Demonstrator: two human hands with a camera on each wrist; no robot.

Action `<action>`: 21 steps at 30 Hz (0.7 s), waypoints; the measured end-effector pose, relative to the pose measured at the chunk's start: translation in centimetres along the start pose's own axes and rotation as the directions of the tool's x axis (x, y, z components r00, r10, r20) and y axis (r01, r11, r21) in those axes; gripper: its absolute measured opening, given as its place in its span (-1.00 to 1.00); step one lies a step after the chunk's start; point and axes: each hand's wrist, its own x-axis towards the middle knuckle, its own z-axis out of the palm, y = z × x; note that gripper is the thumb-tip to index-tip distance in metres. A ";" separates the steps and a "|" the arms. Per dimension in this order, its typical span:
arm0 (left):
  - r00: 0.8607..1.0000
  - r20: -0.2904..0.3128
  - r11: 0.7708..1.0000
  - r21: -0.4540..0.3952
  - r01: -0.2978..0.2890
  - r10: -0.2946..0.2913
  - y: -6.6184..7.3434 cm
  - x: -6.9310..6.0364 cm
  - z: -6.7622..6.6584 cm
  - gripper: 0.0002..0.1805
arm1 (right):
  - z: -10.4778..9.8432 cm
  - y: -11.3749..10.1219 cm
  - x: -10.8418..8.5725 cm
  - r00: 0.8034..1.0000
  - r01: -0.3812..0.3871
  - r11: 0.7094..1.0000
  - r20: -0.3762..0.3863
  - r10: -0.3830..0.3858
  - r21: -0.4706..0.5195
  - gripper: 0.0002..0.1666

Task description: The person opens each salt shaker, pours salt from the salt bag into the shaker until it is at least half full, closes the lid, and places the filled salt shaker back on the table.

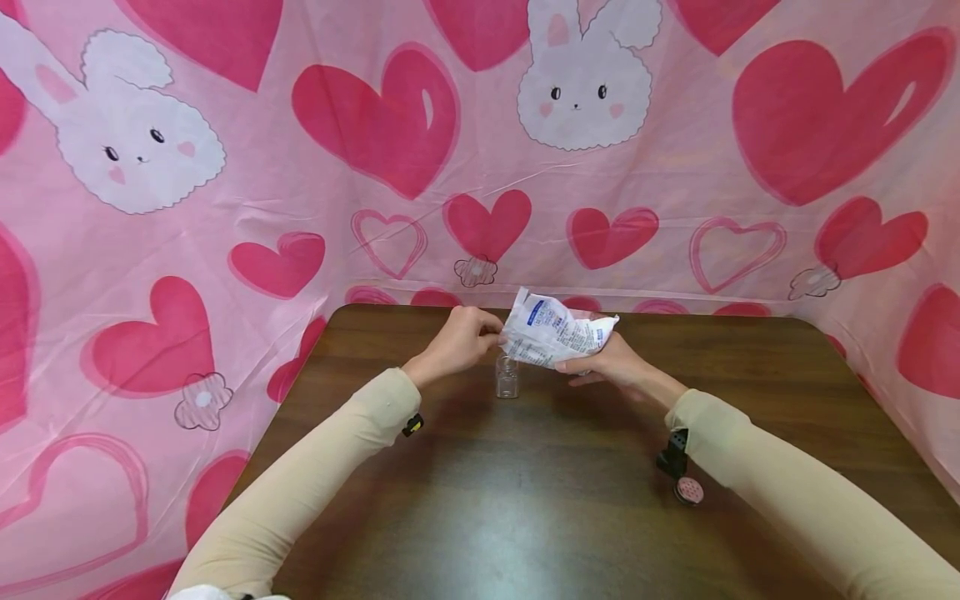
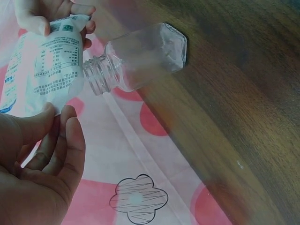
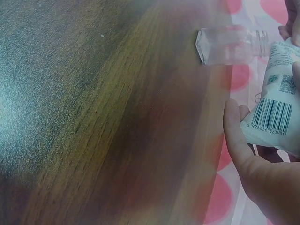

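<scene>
White and printed in blue and dark text, a packet (image 1: 555,329) is held aslant over the worktop (image 1: 480,483) in the head view. The right hand (image 1: 611,362) grips its right-hand end from below, while the left hand (image 1: 461,342) has its thumb and fingers drawn together at the left edge. Under that edge a clear bottle (image 1: 507,382) stands upright on the worktop. A round pinkish lid (image 1: 689,491) with dark dots lies near the right sleeve (image 1: 780,483), beside a black device (image 1: 674,452) at the cuff. Behind hangs a pink cloth (image 1: 360,158) with hearts and white rabbits.

From the left wrist, the left hand's thumb and fingertips pinch a lower corner of the packet; the right hand holds the far end. The bottle's threaded neck is just beside the packet; whether they touch I cannot tell.

From the right wrist, the packet shows a barcode (image 3: 272,116). The right hand curls about this end, one finger extended alongside, and part of the left hand appears at the top corner.
</scene>
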 end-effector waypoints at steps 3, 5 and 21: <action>1.000 -0.004 1.000 -0.002 -0.006 0.006 0.0 0.0 0.0 -0.92 | 0.0 0.0 0.0 1.000 0.004 1.000 0.002 -0.004 -0.003 -0.22; 1.000 -0.006 1.000 -0.005 -0.008 0.008 0.0 0.0 0.0 -0.92 | 0.0 -0.1 0.1 1.000 0.005 1.000 0.004 -0.005 -0.002 -0.19; 1.000 -0.013 1.000 0.000 -0.008 0.008 0.0 0.1 -0.1 -0.93 | -0.1 -0.2 0.2 1.000 -0.006 1.000 -0.004 0.006 -0.002 -0.22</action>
